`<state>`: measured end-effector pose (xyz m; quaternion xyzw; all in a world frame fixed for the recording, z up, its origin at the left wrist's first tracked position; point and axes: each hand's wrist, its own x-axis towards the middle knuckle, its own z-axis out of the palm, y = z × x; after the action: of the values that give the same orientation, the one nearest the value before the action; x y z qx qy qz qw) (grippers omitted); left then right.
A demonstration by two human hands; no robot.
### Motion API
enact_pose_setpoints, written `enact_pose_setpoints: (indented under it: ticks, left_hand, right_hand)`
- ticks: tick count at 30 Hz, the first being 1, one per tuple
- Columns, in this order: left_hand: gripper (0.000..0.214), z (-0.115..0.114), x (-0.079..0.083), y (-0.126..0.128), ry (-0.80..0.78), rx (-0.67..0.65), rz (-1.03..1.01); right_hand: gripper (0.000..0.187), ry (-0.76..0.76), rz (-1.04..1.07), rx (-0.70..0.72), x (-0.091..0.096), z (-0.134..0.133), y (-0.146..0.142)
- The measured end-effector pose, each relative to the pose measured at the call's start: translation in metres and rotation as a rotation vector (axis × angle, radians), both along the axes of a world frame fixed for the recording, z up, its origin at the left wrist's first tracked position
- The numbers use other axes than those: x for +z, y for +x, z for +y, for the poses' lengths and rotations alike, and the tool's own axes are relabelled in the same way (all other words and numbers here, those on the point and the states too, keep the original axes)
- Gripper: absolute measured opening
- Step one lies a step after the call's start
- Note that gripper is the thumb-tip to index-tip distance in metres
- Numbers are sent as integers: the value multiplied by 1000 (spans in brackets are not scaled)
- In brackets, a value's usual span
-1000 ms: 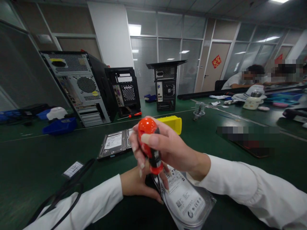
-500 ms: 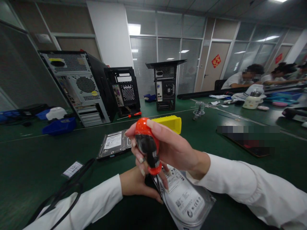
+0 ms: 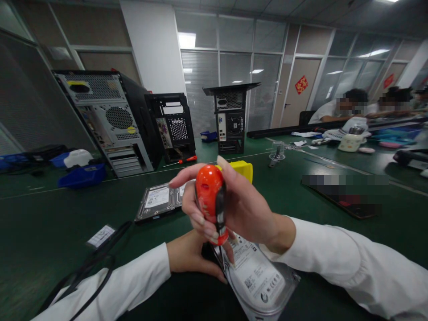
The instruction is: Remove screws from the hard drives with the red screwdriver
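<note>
My right hand (image 3: 244, 205) is closed around the red and black handle of a screwdriver (image 3: 210, 196), its thumb and index finger partly lifted off. The screwdriver stands nearly upright, and its shaft runs down to the edge area of a silver hard drive (image 3: 257, 276) with a white label. The tip is hard to make out. My left hand (image 3: 190, 256) grips the far left part of this drive, thumb along its side and fingertips over its top. Some of its fingers are hidden behind my right hand. A second hard drive (image 3: 157, 198) lies label-up beyond.
Several computer cases stand at the back, including a large one (image 3: 110, 120). A yellow bin (image 3: 245, 171) and a red-handled screwdriver (image 3: 187, 159) lie in front of them. Left are a blue bin (image 3: 83, 175) and black cable (image 3: 96, 263). Other people (image 3: 334, 109) sit at far right.
The screwdriver handle has turned, its black side now facing right, and it has shifted slightly right. My right index finger and thumb have loosened outward. My left hand and the drive have stayed put.
</note>
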<state>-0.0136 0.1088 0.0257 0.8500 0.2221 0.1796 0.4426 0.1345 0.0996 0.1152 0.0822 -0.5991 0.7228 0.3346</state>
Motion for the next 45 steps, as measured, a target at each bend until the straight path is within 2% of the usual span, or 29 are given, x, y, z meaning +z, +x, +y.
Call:
enact_pose_setpoints:
  ticks: [2,8,14,22,27,29,32,41,45]
  left_hand:
    - [33,0,0,-1,11,16,3]
    - [33,-1,2,1,26,15,3]
    - [32,-1,0,1,7,4,-16]
    - [32,1,0,0,32,3,-10]
    - [33,1,1,2,42,17,20]
    - [33,0,1,2,42,23,34]
    - [33,-1,3,1,39,29,41]
    - [35,0,-1,0,17,11,14]
    - [34,1,0,0,37,14,24]
  right_hand:
    - [39,-7,-3,7,0,0,0]
    - [29,-36,40,-56,0,0,-3]
    - [26,41,56,-59,-1,1,-2]
    - [22,-50,96,-208,-4,-4,-4]
    - [37,-59,52,-112,-2,-2,-2]
    - [32,-67,23,-99,-1,-1,-1]
    - [23,-47,7,-98,-1,-1,1]
    - [38,-24,-6,-223,-4,-5,1]
    - [35,28,-37,-196,-1,-4,1]
